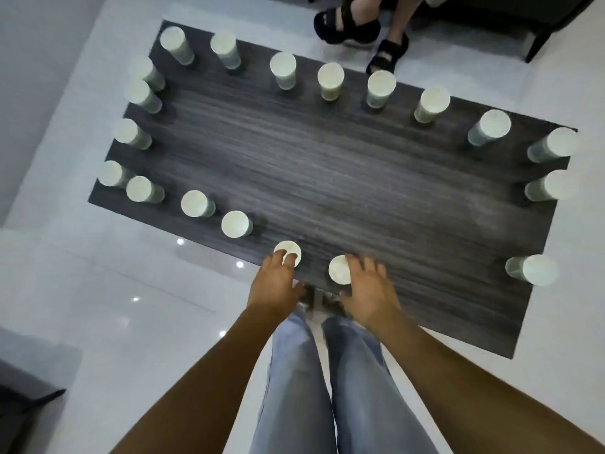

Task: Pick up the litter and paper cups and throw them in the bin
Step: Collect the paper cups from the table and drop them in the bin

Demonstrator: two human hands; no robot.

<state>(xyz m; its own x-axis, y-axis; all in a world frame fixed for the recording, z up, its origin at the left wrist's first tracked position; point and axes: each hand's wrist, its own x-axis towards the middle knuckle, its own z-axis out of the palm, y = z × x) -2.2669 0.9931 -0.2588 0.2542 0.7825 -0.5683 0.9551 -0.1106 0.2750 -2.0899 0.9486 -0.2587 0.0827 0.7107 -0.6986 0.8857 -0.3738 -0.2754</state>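
Note:
Several white paper cups stand upside down around the rim of a dark wood-grain table (327, 165). At the near edge my left hand (276, 283) grips one cup (288, 250), fingers over its top and thumb on its near side. My right hand (368, 290) holds the neighbouring cup (338, 269) from its right side, between thumb and spread fingers. Another cup (236, 224) stands just left of these, and one (532, 269) sits near the right front corner. No bin is in view.
A seated person's legs in black sandals (347, 26) are just beyond the table's far edge. My own jeans-clad legs (327, 388) stand at the near edge. Glossy white floor (131, 290) surrounds the table. Dark furniture (19, 404) sits at the lower left.

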